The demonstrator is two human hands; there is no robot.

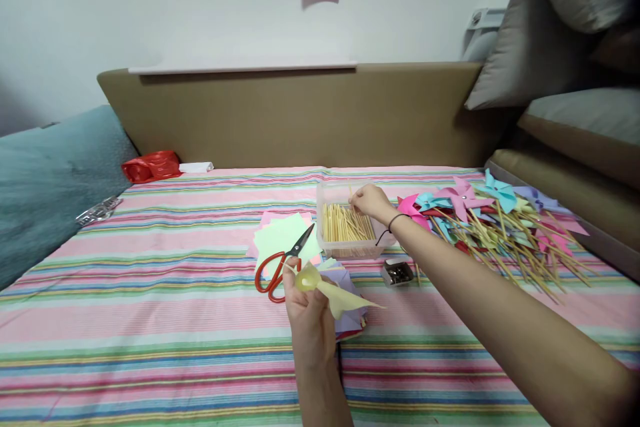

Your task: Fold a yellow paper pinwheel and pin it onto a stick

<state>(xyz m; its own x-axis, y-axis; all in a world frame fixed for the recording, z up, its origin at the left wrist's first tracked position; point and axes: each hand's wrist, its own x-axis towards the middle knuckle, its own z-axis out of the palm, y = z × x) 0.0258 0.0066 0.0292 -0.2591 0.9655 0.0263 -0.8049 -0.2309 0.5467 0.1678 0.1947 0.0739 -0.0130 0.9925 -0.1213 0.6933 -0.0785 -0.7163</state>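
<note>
Left hand [306, 312]: holding yellow paper [346, 300]. Right hand [370, 203]: at sticks [346, 225] in box [353, 252]. Noted scissors [287, 256] just beyond left fingers, pinwheels [465, 199] right of right fingers, carton [401, 283] right of left fingers.

Bare left hand [309, 310], bare right hand [369, 201], thin black cord [400, 215] around its wrist, loose end dangling right of centre

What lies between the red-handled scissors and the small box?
In the head view, a lilac-topped paper stack, partly hidden by yellow paper in the left hand.
</note>
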